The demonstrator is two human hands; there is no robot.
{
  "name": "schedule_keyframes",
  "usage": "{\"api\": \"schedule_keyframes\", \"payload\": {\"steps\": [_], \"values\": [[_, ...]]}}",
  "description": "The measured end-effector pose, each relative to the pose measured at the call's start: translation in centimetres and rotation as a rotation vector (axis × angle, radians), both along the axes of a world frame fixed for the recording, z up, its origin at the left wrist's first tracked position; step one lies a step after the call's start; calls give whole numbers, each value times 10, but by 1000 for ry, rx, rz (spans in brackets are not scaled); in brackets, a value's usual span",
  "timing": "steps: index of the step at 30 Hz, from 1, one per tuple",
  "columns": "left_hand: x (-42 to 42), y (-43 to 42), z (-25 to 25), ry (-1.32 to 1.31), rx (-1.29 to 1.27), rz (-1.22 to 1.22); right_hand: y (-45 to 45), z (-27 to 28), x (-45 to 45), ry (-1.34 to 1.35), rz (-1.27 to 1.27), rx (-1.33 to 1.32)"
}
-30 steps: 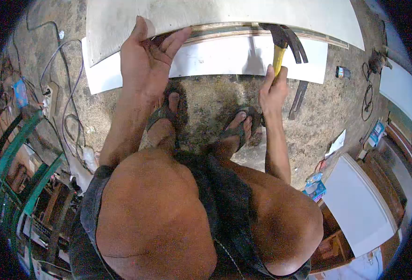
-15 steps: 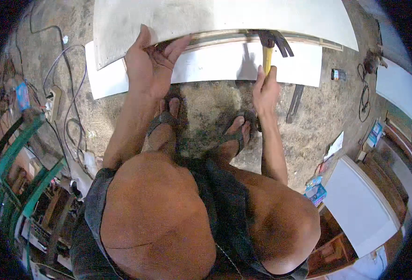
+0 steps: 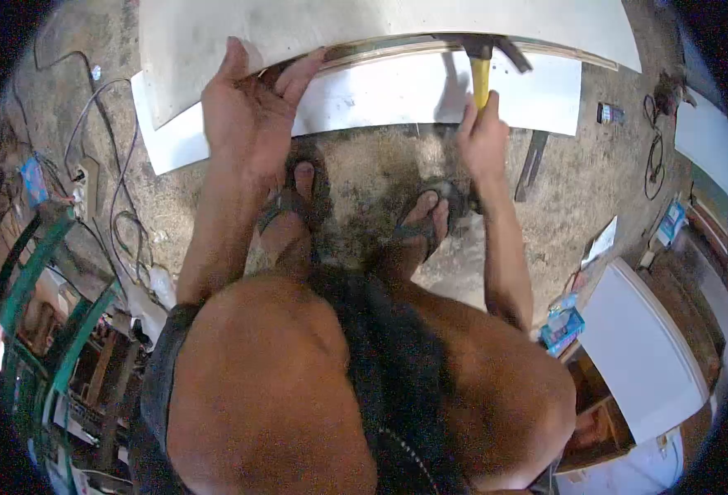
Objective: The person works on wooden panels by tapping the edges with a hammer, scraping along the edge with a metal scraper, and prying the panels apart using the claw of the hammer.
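Observation:
My right hand (image 3: 483, 148) is wrapped around the yellow handle of a claw hammer (image 3: 481, 74). The dark hammer head lies at the front edge of the upper white panel (image 3: 314, 21), with its claw pointing right. At that same edge, further left, my left hand (image 3: 252, 120) holds the panel, thumb over its face and fingers along the rim; part of the grip is hidden. Beneath the upper panel is a second white panel (image 3: 372, 107), with a narrow wood-framed gap showing between them.
My sandalled feet (image 3: 430, 219) are on the stained concrete floor. A dark metal bar (image 3: 531, 165) and a small jar (image 3: 610, 113) lie to the right. Cords and a power strip (image 3: 87, 186) are at left, beside a green metal frame (image 3: 38, 264). A white-topped cabinet (image 3: 644, 355) stands at lower right.
The hammer has shifted slightly up and right along the panel edge, its head now turned more sideways. My left hand appears a little further left and still grips the panel; the whole view has shifted slightly.

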State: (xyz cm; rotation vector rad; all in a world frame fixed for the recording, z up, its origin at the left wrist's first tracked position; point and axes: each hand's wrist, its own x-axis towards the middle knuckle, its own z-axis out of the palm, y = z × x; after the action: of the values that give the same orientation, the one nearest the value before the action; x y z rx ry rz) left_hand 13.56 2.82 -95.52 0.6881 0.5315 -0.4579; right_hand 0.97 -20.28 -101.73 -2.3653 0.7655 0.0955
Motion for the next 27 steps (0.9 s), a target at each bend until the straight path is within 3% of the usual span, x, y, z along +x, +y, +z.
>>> {"api": "schedule_keyframes", "payload": {"steps": [5, 11, 14, 17, 21, 27], "values": [[9, -4, 2, 39, -11, 41, -5, 1, 9, -7, 83, 5], [8, -5, 5, 48, 35, 8, 0, -8, -31, -198, -113, 166], [3, -10, 4, -62, 50, -2, 0, 4, -34, -293, -6, 4], [-3, -25, 6, -46, 25, -34, 12, 18, -29, -198, -58, 167], [-9, -40, 5, -54, -12, -71, 15, 13, -15, -183, 5, 58], [-8, -41, 15, -30, 65, -95, 15, 18, -21, -147, -83, 112]]}}
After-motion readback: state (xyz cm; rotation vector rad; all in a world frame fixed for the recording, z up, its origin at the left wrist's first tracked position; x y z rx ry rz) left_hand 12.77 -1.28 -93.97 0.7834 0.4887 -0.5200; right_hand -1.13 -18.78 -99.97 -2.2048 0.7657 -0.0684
